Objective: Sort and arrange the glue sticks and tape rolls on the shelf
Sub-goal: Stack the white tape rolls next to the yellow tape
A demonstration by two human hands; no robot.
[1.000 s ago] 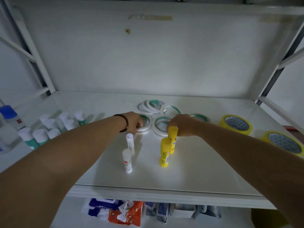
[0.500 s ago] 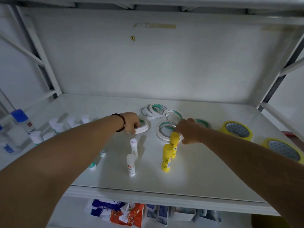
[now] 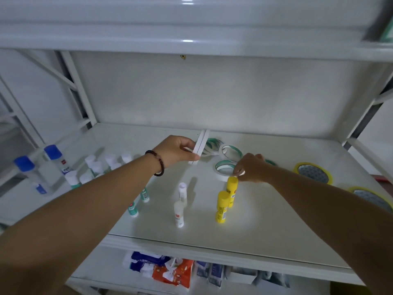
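Observation:
My left hand (image 3: 177, 150) holds two thin white tape rolls (image 3: 201, 145) on edge, lifted off the white shelf (image 3: 276, 220). My right hand (image 3: 251, 168) pinches the rim of a flat white-and-green tape roll (image 3: 223, 170) lying just behind the rear yellow glue stick (image 3: 231, 188). A second yellow glue stick (image 3: 221, 206) stands in front of it. Two white glue sticks (image 3: 179, 209) stand to their left, and two green-and-white glue sticks (image 3: 144, 194) show beside my left forearm. More white-and-green tape rolls (image 3: 229, 150) lie behind my hands.
Several white-capped glue sticks (image 3: 95, 167) stand at the left, with two blue-capped bottles (image 3: 53, 158) further left. Two yellow tape rolls (image 3: 312, 172) lie flat at the right. The shelf above hangs low overhead. Packets (image 3: 170, 271) lie on the shelf below.
My left hand has lifted two white tape rolls off the shelf and turned them on edge. My right hand has shifted slightly and pinches the rim of a flat roll. The camera has tilted upward.

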